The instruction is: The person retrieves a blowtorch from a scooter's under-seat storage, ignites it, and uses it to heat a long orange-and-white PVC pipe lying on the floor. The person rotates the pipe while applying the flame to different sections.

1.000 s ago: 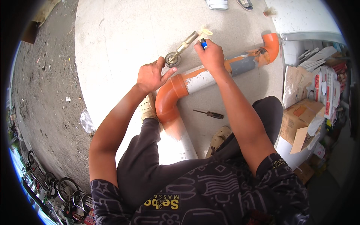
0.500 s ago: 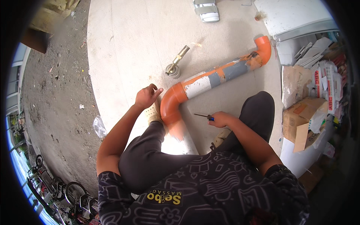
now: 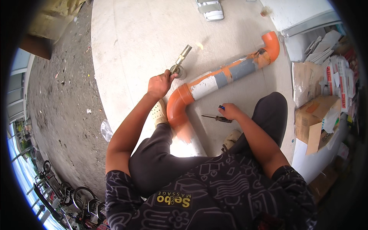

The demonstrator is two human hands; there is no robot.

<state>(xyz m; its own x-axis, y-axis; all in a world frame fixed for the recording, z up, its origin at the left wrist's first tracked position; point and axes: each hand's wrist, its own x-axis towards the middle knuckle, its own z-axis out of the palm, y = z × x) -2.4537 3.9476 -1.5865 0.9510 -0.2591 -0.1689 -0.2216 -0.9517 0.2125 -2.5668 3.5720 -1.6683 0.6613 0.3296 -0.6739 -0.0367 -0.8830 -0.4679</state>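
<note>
I take the middle of the view as the centre of the clock. The left hand (image 3: 160, 85) is at eleven o'clock, its fingers bent nearly together and taking hold of the low side of the torch (image 3: 185, 52); how tightly they grip, I cannot tell. This torch stands on the floor (image 3: 130, 50) at twelve o'clock, a brass tube on a round base, and the tube leans toward one o'clock. Just beside its mouth, toward three o'clock, shows a small pale yellow flame (image 3: 200, 45).

The right hand (image 3: 230, 112) is at three o'clock. Its fingers are curled, almost without gap, around a small blue item (image 3: 222, 107), of which only the end comes out. Near this hand, toward seven o'clock, lies a screwdriver (image 3: 218, 118); whether they touch is not clear.

The pipe (image 3: 204, 87) lies below the torch and apart from it. From the orange bend close to the centre, it runs toward two o'clock, with white, orange and grey parts, and finishes in a second orange bend. The left clog (image 3: 158, 112) is beside the near bend, at its eight o'clock. Farther away are a sandal (image 3: 212, 14), between twelve and one o'clock, and an opened carton (image 3: 308, 119) at three o'clock.
</note>
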